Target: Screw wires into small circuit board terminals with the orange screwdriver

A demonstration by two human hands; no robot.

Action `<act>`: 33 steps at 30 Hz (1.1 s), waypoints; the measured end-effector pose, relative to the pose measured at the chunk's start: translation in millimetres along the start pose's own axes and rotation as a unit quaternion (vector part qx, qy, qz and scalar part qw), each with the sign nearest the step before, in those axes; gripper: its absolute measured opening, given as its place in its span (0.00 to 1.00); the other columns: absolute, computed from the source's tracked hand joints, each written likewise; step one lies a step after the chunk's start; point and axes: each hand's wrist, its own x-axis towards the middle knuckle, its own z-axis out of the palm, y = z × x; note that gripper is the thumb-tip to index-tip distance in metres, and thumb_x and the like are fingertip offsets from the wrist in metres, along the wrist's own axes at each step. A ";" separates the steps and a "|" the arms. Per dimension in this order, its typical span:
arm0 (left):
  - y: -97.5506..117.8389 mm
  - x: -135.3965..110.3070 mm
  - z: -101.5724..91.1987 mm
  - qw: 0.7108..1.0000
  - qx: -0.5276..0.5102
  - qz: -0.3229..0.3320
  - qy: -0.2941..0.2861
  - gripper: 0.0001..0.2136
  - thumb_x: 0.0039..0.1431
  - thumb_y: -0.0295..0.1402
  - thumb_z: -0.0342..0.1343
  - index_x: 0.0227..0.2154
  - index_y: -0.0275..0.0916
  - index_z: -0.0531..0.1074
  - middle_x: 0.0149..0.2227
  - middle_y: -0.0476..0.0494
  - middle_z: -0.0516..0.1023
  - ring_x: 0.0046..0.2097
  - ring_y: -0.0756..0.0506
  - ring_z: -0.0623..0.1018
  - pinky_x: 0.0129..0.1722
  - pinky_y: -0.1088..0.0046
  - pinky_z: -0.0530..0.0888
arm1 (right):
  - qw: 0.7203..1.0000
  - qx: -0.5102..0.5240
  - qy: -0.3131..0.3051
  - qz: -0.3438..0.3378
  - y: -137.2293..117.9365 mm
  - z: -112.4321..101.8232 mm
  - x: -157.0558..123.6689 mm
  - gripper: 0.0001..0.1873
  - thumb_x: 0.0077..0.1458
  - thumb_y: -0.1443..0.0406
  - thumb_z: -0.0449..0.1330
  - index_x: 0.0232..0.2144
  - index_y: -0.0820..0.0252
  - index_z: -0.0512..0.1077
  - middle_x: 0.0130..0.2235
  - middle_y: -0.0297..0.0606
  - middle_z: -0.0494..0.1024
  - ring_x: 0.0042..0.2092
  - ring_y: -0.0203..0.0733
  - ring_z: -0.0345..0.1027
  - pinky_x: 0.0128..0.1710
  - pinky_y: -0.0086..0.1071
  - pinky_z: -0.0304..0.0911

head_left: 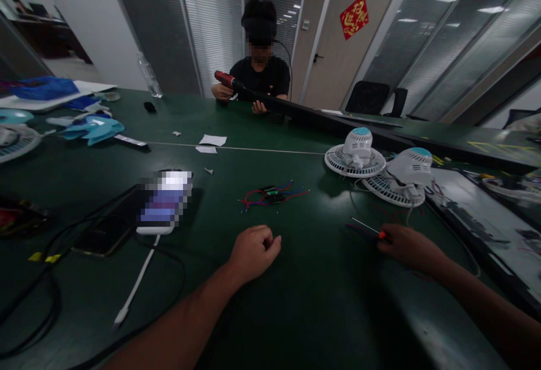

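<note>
My left hand (253,251) rests on the dark green table (304,291) with its fingers curled into a loose fist; nothing shows inside it. A tangle of red and blue wires with a small circuit part (273,195) lies just beyond it. My right hand (408,246) is closed on a thin screwdriver with an orange handle (369,228), its metal shaft pointing left. Two white fan heads (357,153) (408,175) lie face down beyond my right hand.
A phone (163,201) on a white cable and black cables (46,296) lie at left. Paper scraps (212,140) sit mid-table. Blue fan parts (93,127) lie far left. A flat panel (473,206) runs along the right. Across the table a person in black holds a red tool (224,79).
</note>
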 end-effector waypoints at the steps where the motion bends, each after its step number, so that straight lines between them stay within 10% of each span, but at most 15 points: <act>1: 0.0 0.1 -0.1 1.000 -0.004 -0.001 0.002 0.15 0.57 0.37 0.50 0.17 0.40 0.59 0.20 0.52 0.64 0.24 0.50 0.66 0.25 0.74 0.61 | 1.000 0.012 0.001 -0.005 -0.4 -0.6 0.9 0.16 0.61 0.62 0.58 0.51 0.59 0.69 0.52 0.42 0.73 0.46 0.45 0.72 0.43 0.44 0.69; 9: 13.2 -4.0 -1.5 0.986 -0.155 -0.012 0.063 0.17 0.60 0.40 0.50 0.17 0.40 0.59 0.21 0.52 0.60 0.25 0.51 0.64 0.27 0.73 0.62 | 0.964 0.243 0.087 -0.066 -59.4 -16.1 -21.9 0.09 0.53 0.64 0.62 0.38 0.61 0.73 0.32 0.37 0.80 0.33 0.43 0.74 0.35 0.36 0.67; 14: 20.1 -6.5 4.2 0.932 -0.351 -0.077 -0.046 0.18 0.64 0.48 0.40 0.36 0.39 0.66 0.27 0.51 0.69 0.25 0.51 0.67 0.25 0.75 0.64 | 0.881 0.439 0.102 -0.146 -151.0 0.9 -50.2 0.15 0.53 0.55 0.58 0.39 0.57 0.70 0.28 0.33 0.78 0.24 0.39 0.71 0.22 0.31 0.63; 17: 14.6 -5.3 7.6 0.921 -0.372 -0.071 -0.092 0.21 0.62 0.52 0.42 0.29 0.38 0.65 0.25 0.52 0.65 0.27 0.51 0.67 0.28 0.75 0.65 | 0.836 0.512 0.087 -0.178 -186.5 13.4 -52.6 0.10 0.50 0.58 0.60 0.33 0.57 0.70 0.26 0.30 0.75 0.24 0.37 0.69 0.23 0.29 0.63; 24: 9.5 -1.1 1.6 0.883 -0.418 -0.114 -0.180 0.25 0.58 0.58 0.39 0.33 0.39 0.62 0.20 0.52 0.69 0.18 0.53 0.66 0.16 0.78 0.61 | 0.769 0.610 0.058 -0.184 -202.1 21.0 -47.2 0.15 0.52 0.54 0.60 0.35 0.58 0.67 0.20 0.25 0.68 0.17 0.32 0.60 0.16 0.26 0.56; 33: 15.5 -2.7 4.3 0.862 -0.471 -0.158 -0.096 0.22 0.59 0.55 0.45 0.30 0.39 0.63 0.18 0.55 0.66 0.17 0.54 0.65 0.17 0.79 0.62 | 0.742 0.635 0.037 -0.213 -204.1 34.8 -54.4 0.19 0.56 0.50 0.57 0.39 0.59 0.69 0.19 0.25 0.66 0.20 0.34 0.60 0.20 0.27 0.57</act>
